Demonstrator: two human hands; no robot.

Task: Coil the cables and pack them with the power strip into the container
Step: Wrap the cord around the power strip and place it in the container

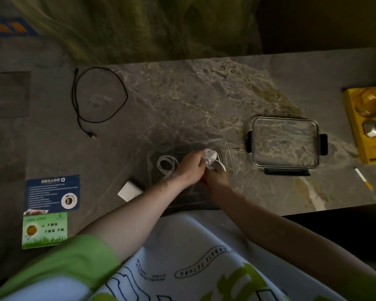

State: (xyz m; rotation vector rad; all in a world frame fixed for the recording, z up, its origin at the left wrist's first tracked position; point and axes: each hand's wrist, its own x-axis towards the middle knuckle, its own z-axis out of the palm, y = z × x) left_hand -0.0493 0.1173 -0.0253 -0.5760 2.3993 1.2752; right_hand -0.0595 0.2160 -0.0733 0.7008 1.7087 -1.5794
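Head view shows both hands meeting inside the clear container (227, 153) near the table's (182, 101) front edge. Left hand (190, 169) is curled round a white cable and plug (211, 154), apparently the power strip's; right hand (217, 175) pinches the same cable just below. A coiled white cable (166, 165) already lies in the container's left half. To do this well, keep loops tight and even, press them flat against the right wall, and release only once they sit below the rim. A black cable (100, 94) lies loose by the back left corner, uncoiled; a white block (129, 191) sits just left of the container, the lid (285, 144) to its right.
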